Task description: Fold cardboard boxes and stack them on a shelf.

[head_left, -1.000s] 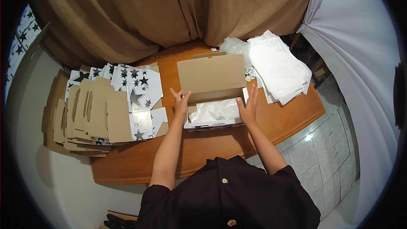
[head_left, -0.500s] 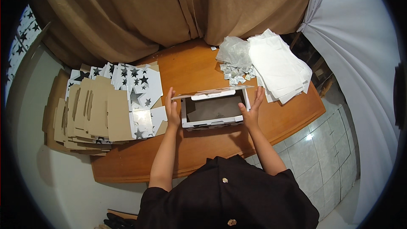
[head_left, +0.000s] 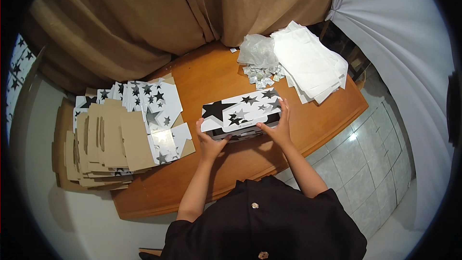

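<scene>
A white cardboard box with black and grey stars stands in front of me, its lid lowered over the top. The lid's front flap lies at the front edge, with a dark gap under it on the left. My left hand is closed round the left front corner, thumb along the front wall. On the right side my right hand grips the box, its fingers along the end and its thumb by the lid's front edge. The inside of the box is hidden by the lid.
Flat unfolded cardboard boxes, brown and star-printed, are stacked on the left of the wooden table. At the back right lie a clear plastic bag, several small sachets and a pile of white paper sheets. Brown curtains hang behind.
The lid has swung down over the open box, hiding its inside. My hands, earlier spread at its two sides, now grip it. The view has shifted a little.
</scene>
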Available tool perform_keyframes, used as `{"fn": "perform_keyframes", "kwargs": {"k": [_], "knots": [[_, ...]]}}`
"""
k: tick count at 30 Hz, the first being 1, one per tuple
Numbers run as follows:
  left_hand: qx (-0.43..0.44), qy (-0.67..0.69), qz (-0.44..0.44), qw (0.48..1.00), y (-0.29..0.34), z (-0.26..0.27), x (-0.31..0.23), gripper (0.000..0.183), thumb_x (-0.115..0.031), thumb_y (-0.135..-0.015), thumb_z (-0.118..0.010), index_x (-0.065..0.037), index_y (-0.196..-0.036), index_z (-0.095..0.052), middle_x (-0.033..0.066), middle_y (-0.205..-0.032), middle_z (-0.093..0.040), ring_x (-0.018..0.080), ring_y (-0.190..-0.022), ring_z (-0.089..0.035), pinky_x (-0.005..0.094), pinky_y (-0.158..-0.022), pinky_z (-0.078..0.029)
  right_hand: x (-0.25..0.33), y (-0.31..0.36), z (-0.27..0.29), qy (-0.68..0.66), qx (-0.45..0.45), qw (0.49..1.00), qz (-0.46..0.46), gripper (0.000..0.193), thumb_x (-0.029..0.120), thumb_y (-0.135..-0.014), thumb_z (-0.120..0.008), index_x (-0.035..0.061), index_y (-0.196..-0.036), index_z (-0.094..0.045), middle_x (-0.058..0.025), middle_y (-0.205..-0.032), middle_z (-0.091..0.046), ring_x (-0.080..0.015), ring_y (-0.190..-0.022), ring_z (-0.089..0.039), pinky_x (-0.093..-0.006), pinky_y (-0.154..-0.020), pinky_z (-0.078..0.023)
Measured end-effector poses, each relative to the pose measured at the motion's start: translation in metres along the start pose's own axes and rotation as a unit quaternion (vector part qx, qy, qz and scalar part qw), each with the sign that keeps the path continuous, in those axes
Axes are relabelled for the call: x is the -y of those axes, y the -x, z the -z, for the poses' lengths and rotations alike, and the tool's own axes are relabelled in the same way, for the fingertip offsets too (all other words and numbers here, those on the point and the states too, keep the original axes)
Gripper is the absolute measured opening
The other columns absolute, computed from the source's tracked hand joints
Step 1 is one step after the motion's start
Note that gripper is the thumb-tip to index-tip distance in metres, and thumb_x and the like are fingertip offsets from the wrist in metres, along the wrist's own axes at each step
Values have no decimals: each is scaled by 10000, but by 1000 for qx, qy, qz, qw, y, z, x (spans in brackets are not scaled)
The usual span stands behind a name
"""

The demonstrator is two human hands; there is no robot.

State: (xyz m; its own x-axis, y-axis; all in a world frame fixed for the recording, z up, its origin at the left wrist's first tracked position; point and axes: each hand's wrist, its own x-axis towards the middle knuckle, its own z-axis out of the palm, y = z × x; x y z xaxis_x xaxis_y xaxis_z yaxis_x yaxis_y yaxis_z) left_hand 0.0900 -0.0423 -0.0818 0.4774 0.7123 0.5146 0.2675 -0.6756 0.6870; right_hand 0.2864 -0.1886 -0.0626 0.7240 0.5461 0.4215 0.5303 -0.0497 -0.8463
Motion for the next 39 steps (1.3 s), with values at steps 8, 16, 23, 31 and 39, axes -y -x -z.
{"fn": "perform_keyframes", "kwargs": {"k": [8, 16, 23, 31, 39], "knots": [[17, 9, 40, 999, 1, -4, 7, 1019, -199, -619, -829, -24, -1326, -117, 235, -1339, -295, 383, -1254, -322, 429, -1052, -269, -1, 7, -4, 60, -18, 997, -43, 799, 322, -589, -835, 96, -1240, -430, -208, -1376, -278, -360, -1264, -299, -444, -1029, -285], [38, -33, 15, 999, 3, -2, 28, 812, -106, -716, -734, -8, -1305, -183, 244, -1347, -287, 397, -1245, -320, 424, -1038, -283, -11, 17, -14, 48, -31, 997, -44, 631, 247, -577, -844, 101, -1107, -536, -205, -1379, -287, -366, -1255, -344, -425, -1008, -326], [-91, -173, -162, 967, 38, -10, 21, 415, -276, -751, -715, -169, -1113, -542, 133, -1349, -283, 345, -1268, -265, 513, -1034, -107, -8, 21, -18, 61, -41, 996, -45, 600, 210, -567, -847, 85, -1075, -553, -193, -1377, -299, -362, -1252, -355, -410, -1003, -346], [-28, -325, -204, 923, 31, -27, 4, 269, -418, -771, -667, -290, -1008, -673, 90, -1348, -362, 311, -1303, -184, 546, -992, 3, -5, 18, -18, 53, -55, 996, -48, 592, 229, -586, -843, 77, -1082, -557, -203, -1368, -305, -351, -1230, -376, -412, -985, -360], [-11, -316, -187, 930, 29, -30, 4, 215, -385, -775, -675, -290, -967, -687, 67, -1339, -396, 301, -1299, -193, 540, -979, -23, -7, 17, -19, 55, -60, 996, -37, 581, 248, -601, -836, 78, -1081, -556, -198, -1364, -310, -354, -1233, -372, -405, -988, -354]]}}
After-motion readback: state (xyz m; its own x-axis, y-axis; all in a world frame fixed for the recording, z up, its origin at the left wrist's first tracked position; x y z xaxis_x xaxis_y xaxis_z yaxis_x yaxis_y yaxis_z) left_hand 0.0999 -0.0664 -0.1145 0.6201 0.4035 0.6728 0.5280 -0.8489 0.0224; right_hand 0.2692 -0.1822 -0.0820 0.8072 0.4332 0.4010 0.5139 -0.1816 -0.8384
